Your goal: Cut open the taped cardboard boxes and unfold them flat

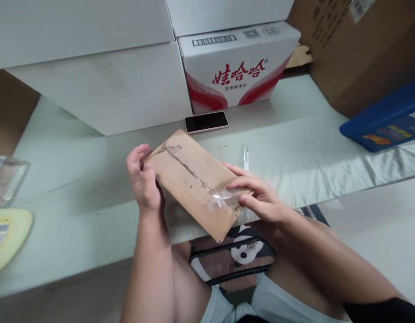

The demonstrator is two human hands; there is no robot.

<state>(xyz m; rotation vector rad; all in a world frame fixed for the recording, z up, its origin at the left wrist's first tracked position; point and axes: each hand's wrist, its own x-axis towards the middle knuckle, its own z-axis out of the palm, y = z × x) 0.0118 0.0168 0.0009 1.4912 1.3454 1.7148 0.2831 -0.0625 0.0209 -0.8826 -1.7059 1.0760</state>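
A flat brown cardboard box is held tilted over the front edge of the pale green cloth. Dark scuffs run along its upper face, and shiny clear tape sits near its right end. My left hand grips the far left corner, thumb on top. At the right end, the fingers of my right hand are wrapped around the edge by the tape. Just beyond that hand lies a white, slim tool, partly hidden. Behind the box rests a phone with a dark screen.
White cartons and a white and red carton stand at the back of the cloth-covered table. On the right are a large brown carton and a blue package. A yellow item and clear packaging lie left.
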